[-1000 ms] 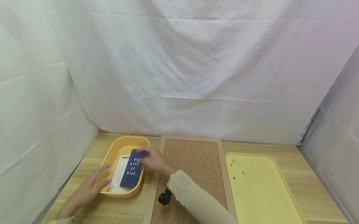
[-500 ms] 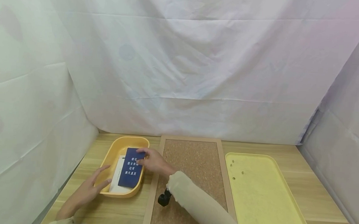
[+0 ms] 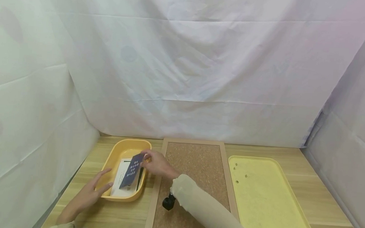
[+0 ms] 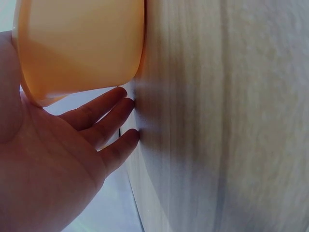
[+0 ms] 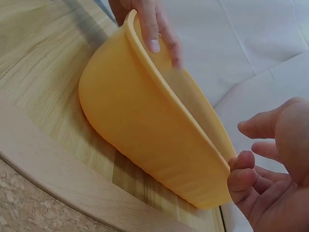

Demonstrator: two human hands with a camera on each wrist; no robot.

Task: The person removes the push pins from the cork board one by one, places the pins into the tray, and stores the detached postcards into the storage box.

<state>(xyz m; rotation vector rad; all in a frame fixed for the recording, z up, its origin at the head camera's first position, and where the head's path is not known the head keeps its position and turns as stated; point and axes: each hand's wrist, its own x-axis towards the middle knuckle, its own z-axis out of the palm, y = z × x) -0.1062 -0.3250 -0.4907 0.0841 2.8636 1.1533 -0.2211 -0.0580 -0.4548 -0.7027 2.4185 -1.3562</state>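
A yellow-orange plastic bin stands at the left of the table with white printed papers inside. Over these papers a dark blue card with white lettering is tilted, partly showing what lies under it. My right hand reaches over the bin's right rim and pinches the card's upper right edge. In the right wrist view the card is hidden. My left hand rests at the bin's near left corner, thumb and index finger over the rim. In the left wrist view, its other fingers stretch out along the bin's outside.
A wood-framed corkboard lies mid-table, under my right forearm. Right of it lies a yellow tray with several small pins at its far left. White cloth hangs behind and at both sides. A black wrist camera hangs over the corkboard.
The blue card lay nearly flat with its lettering facing up; now it is tilted up in my right hand, baring more white paper. My left hand has stayed at the bin's corner.
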